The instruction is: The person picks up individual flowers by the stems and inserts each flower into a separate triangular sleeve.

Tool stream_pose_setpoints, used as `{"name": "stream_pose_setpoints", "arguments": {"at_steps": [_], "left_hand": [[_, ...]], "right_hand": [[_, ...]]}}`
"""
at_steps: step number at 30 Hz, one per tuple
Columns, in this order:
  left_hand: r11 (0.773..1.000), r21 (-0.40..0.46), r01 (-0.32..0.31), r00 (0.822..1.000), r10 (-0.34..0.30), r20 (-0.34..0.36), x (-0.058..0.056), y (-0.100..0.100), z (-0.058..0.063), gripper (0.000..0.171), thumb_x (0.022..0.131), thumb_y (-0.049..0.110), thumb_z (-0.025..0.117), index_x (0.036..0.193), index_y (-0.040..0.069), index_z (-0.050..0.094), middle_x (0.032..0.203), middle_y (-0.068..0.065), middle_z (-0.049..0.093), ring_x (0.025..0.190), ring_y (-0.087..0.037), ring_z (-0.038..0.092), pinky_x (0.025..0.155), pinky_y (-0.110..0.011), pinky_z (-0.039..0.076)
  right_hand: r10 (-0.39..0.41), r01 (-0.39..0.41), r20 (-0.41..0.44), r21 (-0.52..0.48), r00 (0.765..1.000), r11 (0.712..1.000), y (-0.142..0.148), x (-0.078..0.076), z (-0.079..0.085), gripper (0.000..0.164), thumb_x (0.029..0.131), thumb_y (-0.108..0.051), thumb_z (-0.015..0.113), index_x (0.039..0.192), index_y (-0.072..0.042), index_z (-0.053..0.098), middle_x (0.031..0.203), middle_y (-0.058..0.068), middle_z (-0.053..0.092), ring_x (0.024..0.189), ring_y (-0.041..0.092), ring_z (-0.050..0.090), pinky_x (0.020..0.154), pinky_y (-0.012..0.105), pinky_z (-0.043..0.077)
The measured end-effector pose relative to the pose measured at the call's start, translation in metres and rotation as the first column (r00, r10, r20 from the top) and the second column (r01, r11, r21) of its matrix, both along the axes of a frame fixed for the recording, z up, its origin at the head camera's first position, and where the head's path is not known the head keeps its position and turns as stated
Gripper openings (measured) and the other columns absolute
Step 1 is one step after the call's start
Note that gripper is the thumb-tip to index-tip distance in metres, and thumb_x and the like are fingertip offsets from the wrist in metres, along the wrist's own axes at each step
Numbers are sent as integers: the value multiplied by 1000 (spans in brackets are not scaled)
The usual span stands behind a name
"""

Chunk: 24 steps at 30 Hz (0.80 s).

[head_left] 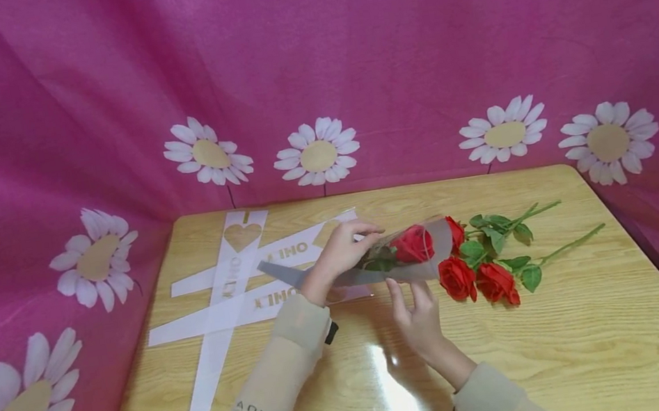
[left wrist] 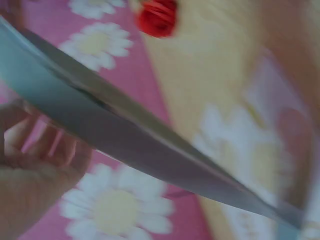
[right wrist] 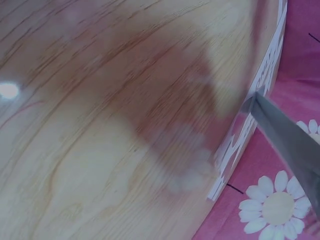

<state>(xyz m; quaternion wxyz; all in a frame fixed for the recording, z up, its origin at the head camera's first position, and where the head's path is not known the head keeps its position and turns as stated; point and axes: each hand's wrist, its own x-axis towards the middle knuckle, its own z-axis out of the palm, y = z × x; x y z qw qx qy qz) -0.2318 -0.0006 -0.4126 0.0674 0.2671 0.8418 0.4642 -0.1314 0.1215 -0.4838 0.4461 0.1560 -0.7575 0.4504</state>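
A red rose (head_left: 414, 244) lies inside a translucent, tapering flower sleeve (head_left: 443, 246), its narrow grey tip pointing left. My left hand (head_left: 342, 253) grips the sleeve's middle from above. The right hand (head_left: 417, 316) holds the near edge by the wide mouth, thumb at the edge and fingers passing under. Seen edge-on in the left wrist view, the grey sleeve (left wrist: 145, 145) slants across, with curved fingers (left wrist: 50, 142) beside it. In the right wrist view, the grey tip of the sleeve (right wrist: 282, 127) comes in from the right; neither hand shows clearly there.
Several loose red roses (head_left: 495, 282) with green stems lie right of the sleeve on the wooden table (head_left: 547, 357). Flat white sleeves (head_left: 215, 334) with gold hearts and lettering overlap on the left. A pink curtain (head_left: 307, 47) with daisies surrounds the table's back and sides.
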Motion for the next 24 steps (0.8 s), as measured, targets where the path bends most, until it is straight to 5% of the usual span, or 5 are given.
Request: {"name": "stream_pose_setpoints", "arguments": {"at_steps": [6,13,16,18,24], "left_hand": [[1000,30,6,992,-9,122,-12,-19,-36,24,93,12,52,109,-1,65,112,-15,62,100,-26,59,81,-29,51],[985,114,-129,983,112,148,-13,-19,-43,19,89,8,57,102,-2,67,104,-15,64,91,-26,60,77,-29,51],[973,142,-180,978,161,133,-19,-16,-48,17,88,7,58,99,-2,67,102,-15,65,87,-25,60,73,-25,50],[965,160,-206,974,187,125,-20,-15,-48,16,87,5,59,97,-3,68,102,-16,64,89,-26,59,74,-26,50],[924,246,-292,956,285,67,-24,-9,-56,13,81,0,64,91,-7,69,96,-18,66,86,-25,61,75,-24,51]], "right_hand": [[2,-2,49,16,999,1000,11,-5,-4,16,80,7,60,96,8,57,84,18,58,83,31,56,79,26,45],[-32,33,100,-3,994,999,26,-19,-7,16,76,12,62,91,9,56,79,18,58,74,30,56,66,33,46],[-40,49,166,-48,985,998,31,-29,-2,12,78,13,61,88,10,55,79,20,59,73,32,58,68,25,48],[1,27,238,-112,971,993,34,-35,6,9,81,12,58,89,13,54,80,23,60,75,30,60,70,18,49],[195,-48,403,-346,894,937,43,-52,36,13,89,5,51,90,17,46,80,34,58,67,-2,57,62,8,47]]}}
